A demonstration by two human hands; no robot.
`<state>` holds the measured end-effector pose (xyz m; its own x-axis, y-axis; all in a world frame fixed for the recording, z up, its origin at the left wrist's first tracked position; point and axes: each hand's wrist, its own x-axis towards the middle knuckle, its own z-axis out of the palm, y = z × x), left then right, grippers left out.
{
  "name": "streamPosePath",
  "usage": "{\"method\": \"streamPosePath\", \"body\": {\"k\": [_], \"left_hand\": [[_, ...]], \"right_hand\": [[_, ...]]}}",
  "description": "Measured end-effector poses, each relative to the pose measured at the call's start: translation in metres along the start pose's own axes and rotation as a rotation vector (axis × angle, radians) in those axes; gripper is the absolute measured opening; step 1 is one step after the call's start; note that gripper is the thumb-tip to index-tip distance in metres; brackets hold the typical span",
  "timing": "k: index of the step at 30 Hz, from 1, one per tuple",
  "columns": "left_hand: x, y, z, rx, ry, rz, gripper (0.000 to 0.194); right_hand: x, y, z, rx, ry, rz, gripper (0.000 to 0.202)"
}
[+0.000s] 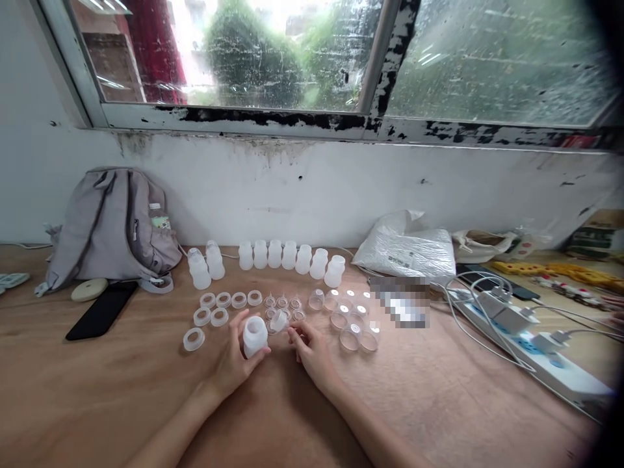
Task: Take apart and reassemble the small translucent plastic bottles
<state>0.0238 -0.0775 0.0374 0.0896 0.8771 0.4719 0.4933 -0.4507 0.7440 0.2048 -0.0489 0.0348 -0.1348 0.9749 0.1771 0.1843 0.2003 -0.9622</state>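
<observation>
In my left hand is a small frosted plastic baby bottle, its open mouth tilted up toward me. The fingers and thumb wrap round its sides. To the right of it, my right hand has its fingers curled in a pinch at the edge of a small translucent cup-shaped piece; the exact grip is partly hidden. Behind that piece lie several clear bottle nipples. White screw rings are grouped to the left, and clear dome caps to the right.
Several frosted bottles stand in a row near the wall. A backpack and a black phone are at left. At right are a silver bag and a power strip with trailing cables. A person's hand shows at the right edge.
</observation>
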Motion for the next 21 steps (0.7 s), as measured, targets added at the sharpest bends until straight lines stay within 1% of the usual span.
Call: {"method": "streamPosePath", "body": {"k": [1, 3, 5, 7, 9, 12, 15, 18, 21], "left_hand": [[0.001, -0.001, 0.0, 0.011, -0.027, -0.032, 0.062], [0.002, -0.002, -0.002, 0.123, -0.033, -0.039, 0.057], [0.002, -0.005, -0.008, 0.308, -0.001, 0.02, 0.05], [0.003, -0.009, -0.015, 0.476, 0.026, 0.106, 0.048], [0.003, -0.012, -0.02, 0.567, 0.04, 0.184, 0.047], [0.004, -0.012, -0.023, 0.594, 0.025, 0.282, 0.042], [0.004, -0.01, -0.022, 0.613, 0.003, 0.345, 0.04], [0.004, -0.008, -0.022, 0.615, 0.013, 0.361, 0.042], [0.004, -0.008, -0.023, 0.611, 0.016, 0.345, 0.044]], "right_hand": [[0.0, -0.001, 0.0, -0.005, -0.002, -0.002, 0.027], [-0.001, -0.002, -0.001, -0.012, -0.006, -0.004, 0.026], [-0.002, -0.004, -0.001, -0.02, -0.017, -0.009, 0.025], [-0.003, -0.005, -0.001, -0.036, -0.04, -0.025, 0.023], [-0.004, -0.005, 0.0, -0.056, -0.059, -0.045, 0.02], [-0.004, -0.002, 0.001, -0.069, -0.064, -0.053, 0.018], [-0.003, 0.0, 0.001, -0.058, -0.065, -0.043, 0.018], [-0.003, 0.0, 0.001, -0.055, -0.074, -0.039, 0.019], [-0.004, -0.003, 0.0, -0.075, -0.074, -0.05, 0.02]]}}
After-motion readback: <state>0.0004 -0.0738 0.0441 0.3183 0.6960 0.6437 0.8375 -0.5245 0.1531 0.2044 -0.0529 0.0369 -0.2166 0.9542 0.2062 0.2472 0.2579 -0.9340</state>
